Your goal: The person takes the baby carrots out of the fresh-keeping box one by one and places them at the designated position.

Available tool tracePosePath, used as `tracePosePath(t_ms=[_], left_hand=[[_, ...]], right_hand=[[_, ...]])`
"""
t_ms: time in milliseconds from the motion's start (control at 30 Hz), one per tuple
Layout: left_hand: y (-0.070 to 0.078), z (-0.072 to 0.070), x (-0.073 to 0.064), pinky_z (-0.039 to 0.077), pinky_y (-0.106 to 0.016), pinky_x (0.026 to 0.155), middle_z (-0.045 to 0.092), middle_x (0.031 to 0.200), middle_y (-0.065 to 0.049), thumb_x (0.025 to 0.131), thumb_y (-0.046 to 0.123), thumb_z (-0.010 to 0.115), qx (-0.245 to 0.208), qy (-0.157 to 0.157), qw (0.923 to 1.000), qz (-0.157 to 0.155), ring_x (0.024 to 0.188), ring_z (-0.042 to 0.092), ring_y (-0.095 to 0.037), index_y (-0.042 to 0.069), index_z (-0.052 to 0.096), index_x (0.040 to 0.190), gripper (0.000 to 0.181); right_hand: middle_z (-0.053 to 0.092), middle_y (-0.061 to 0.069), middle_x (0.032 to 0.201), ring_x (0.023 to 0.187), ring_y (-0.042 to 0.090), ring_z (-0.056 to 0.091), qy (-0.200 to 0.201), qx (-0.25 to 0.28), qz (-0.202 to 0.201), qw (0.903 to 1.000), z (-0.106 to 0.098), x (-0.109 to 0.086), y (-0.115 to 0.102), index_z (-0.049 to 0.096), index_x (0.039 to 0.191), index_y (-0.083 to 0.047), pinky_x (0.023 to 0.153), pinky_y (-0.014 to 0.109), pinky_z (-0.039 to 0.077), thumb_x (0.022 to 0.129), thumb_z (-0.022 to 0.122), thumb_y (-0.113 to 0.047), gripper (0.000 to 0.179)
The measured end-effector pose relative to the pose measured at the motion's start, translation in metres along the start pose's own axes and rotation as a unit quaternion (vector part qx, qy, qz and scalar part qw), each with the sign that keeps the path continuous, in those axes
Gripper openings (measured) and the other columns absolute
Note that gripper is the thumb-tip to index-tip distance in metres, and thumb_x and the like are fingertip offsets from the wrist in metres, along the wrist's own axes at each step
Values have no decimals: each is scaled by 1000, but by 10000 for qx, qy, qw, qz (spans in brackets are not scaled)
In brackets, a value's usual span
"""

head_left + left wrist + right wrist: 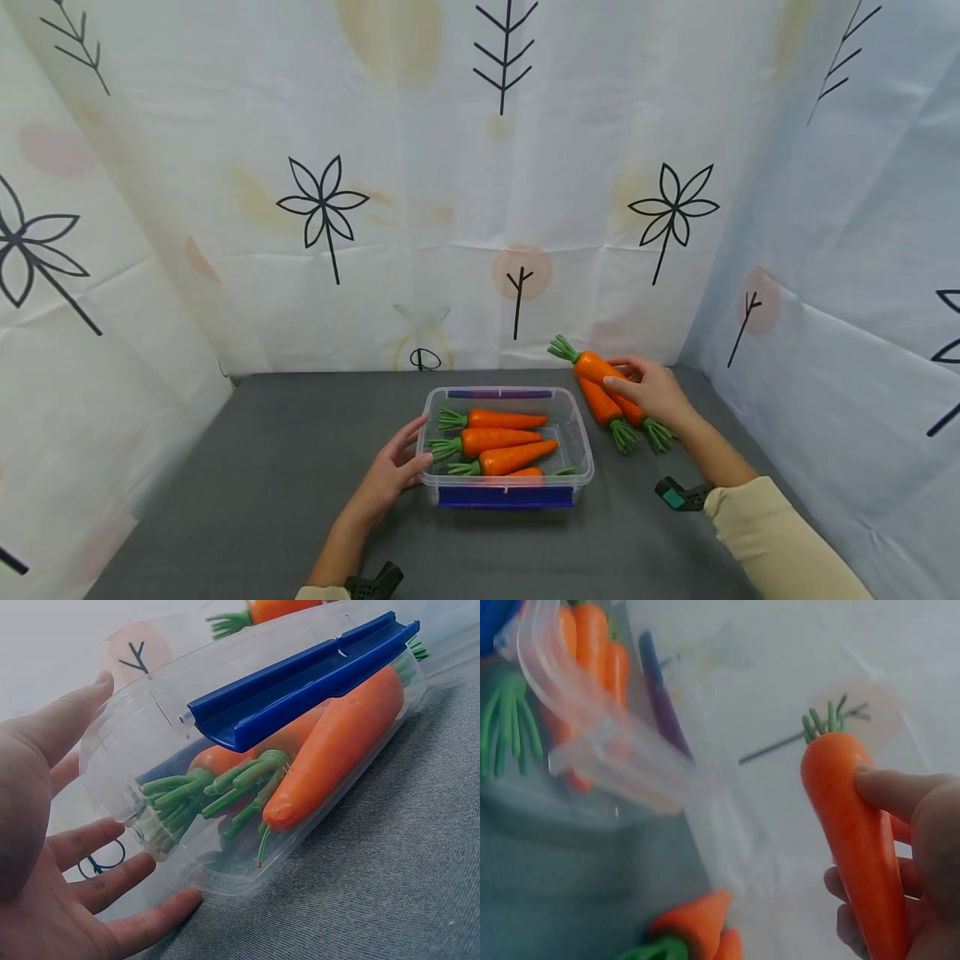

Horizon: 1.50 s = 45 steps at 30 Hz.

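Got a carrot (592,365) pinched in the right hand (654,392), over two loose carrots (597,404) on the table (300,467). Touching a clear box (487,481) of four carrots (498,439) between both hands with a loosely spread left hand (393,467).

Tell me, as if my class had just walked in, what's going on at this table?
A person is handling carrots with bare hands. The right hand holds one carrot, its greens pointing away from the palm, above two more carrots on the grey table. The left hand rests against the left end of a clear plastic box, where four carrots can be seen.
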<state>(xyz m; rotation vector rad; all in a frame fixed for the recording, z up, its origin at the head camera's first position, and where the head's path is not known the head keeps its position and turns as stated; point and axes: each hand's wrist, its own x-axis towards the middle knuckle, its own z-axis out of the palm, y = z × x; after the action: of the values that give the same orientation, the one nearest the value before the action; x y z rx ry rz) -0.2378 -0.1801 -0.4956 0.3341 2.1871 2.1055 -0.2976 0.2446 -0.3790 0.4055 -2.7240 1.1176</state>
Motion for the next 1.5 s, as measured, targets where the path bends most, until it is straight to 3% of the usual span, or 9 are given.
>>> tracePosePath(t_ms=[333,600,833,1033,1500], left_hand=[[1,0,0,51,-46,89,29,153,-24,97,16,61,-27,-80,9999,58,121,50,-40,20,35,151,61],[0,0,-1,51,-46,89,30,152,-23,97,15,61,-8,-72,10000,40,122,50,-41,20,35,151,61],[1,1,-1,52,-45,88,31,152,-21,96,17,62,-82,-82,9999,44,119,52,-39,20,35,152,62],[1,0,0,51,-45,89,30,153,-21,96,16,62,-97,-111,9999,56,121,50,-40,20,35,152,62],[0,0,0,51,-45,89,30,153,-22,97,14,60,-98,-82,9999,-13,121,50,-40,21,35,151,60]], right_hand=[[62,24,113,96,37,59,903,-624,420,9931,-10,1,60,57,130,0,78,51,49,95,62,-38,51],[60,28,109,91,40,58,1351,-986,794,9827,-17,-5,100,56,127,4,70,49,48,96,63,-32,48],[57,34,113,92,45,56,1199,-1043,1462,9764,-23,-17,131,54,126,8,73,53,46,97,60,-35,52],[54,37,117,98,49,54,1024,-1036,1889,9711,-27,-27,140,53,124,11,79,56,45,98,59,-32,51],[56,38,113,97,49,55,747,-782,2071,9723,-25,-33,160,52,123,15,77,51,48,95,60,-18,44]])
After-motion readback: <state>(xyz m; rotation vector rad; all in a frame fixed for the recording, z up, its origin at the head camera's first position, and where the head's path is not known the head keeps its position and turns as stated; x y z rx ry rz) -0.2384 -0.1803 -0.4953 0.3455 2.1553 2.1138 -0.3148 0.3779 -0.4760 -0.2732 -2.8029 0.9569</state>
